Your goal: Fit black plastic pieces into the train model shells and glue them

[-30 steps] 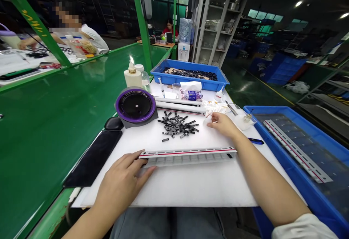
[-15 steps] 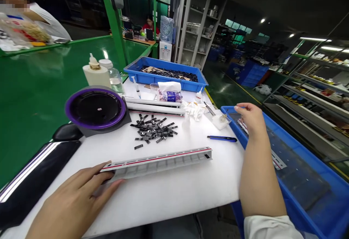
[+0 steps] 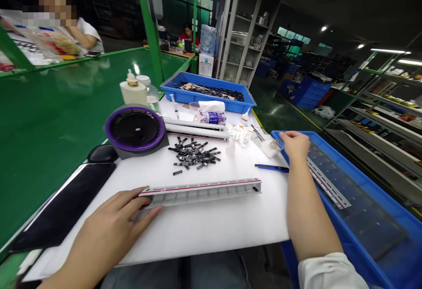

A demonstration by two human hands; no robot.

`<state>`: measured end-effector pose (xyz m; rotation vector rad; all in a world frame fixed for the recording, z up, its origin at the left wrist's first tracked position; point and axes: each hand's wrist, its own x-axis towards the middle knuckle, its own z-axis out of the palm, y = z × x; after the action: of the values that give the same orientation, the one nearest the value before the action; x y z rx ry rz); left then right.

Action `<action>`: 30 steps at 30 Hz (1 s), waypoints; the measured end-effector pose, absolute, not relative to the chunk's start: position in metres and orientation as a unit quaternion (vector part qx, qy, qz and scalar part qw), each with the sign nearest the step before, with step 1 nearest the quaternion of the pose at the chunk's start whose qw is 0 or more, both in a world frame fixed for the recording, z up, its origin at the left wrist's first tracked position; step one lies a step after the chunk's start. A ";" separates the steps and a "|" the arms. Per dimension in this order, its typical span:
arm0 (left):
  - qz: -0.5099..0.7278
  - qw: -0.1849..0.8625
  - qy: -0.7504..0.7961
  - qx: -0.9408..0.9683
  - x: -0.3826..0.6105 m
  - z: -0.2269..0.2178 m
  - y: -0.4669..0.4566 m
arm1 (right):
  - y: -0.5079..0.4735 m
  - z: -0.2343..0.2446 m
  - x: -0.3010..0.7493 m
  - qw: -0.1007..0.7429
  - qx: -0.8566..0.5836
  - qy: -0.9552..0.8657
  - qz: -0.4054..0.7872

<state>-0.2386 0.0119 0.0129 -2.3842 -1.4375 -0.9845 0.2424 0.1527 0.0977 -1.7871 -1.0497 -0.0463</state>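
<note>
My left hand (image 3: 114, 223) grips the left end of a long white train-car shell (image 3: 204, 187) with a red stripe. Its hollow side faces me, showing ribs inside and a small black piece at the right end. Over the near corner of a blue tray (image 3: 369, 254), my right hand (image 3: 295, 146) is closed in a pinch; whatever lies between its fingertips is too small to make out. Just left of those fingers is a translucent white pad (image 3: 271, 149) with a small lump on it. A blue utility knife (image 3: 272, 167) lies nearby. Beyond the shell is a pile of black strips (image 3: 196, 153).
Two more white shells (image 3: 198, 134) lie behind the pile, near crumpled tissue (image 3: 240, 135) and tweezers (image 3: 257, 132). A round purple-rimmed black dish (image 3: 136, 128) stands left, bottles (image 3: 133, 93) behind it. A blue bin (image 3: 207, 100) closes the back. Another person (image 3: 87, 34) sits at far left.
The view has shifted, moving the table things rightward. My right hand's fingers have drawn closer together beside the pad. My left hand keeps its hold on the shell.
</note>
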 end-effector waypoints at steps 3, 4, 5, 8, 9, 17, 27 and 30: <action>-0.296 0.122 -0.500 -0.805 -0.234 0.019 0.008 | 0.131 0.119 0.216 0.660 -0.657 -0.351 -0.098; -0.289 0.124 -0.507 -0.802 -0.232 0.019 0.007 | 0.122 0.125 0.200 0.732 -0.593 -0.321 -0.094; -0.282 0.122 -0.514 -0.800 -0.231 0.019 0.006 | 0.110 0.129 0.180 0.793 -0.525 -0.308 -0.036; -0.267 0.110 -0.536 -0.794 -0.228 0.019 0.004 | 0.071 0.128 0.104 0.819 -0.380 -0.371 0.219; -0.265 0.108 -0.541 -0.791 -0.227 0.019 0.003 | 0.057 0.122 0.077 0.804 -0.359 -0.388 0.273; -0.273 0.092 -0.559 -0.777 -0.224 0.021 -0.003 | -0.002 0.054 -0.055 0.659 -0.372 -0.575 0.311; -0.272 0.068 -0.571 -0.772 -0.224 0.022 -0.004 | -0.002 0.036 -0.070 0.621 -0.414 -0.606 0.275; -0.275 0.074 -0.566 -0.773 -0.224 0.022 -0.004 | -0.002 0.038 -0.072 0.596 -0.428 -0.621 0.278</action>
<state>-0.2241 -0.0038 0.0218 -2.3213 -1.7001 -0.8258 -0.0718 -0.0016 0.0378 -0.9929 -1.4419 0.6445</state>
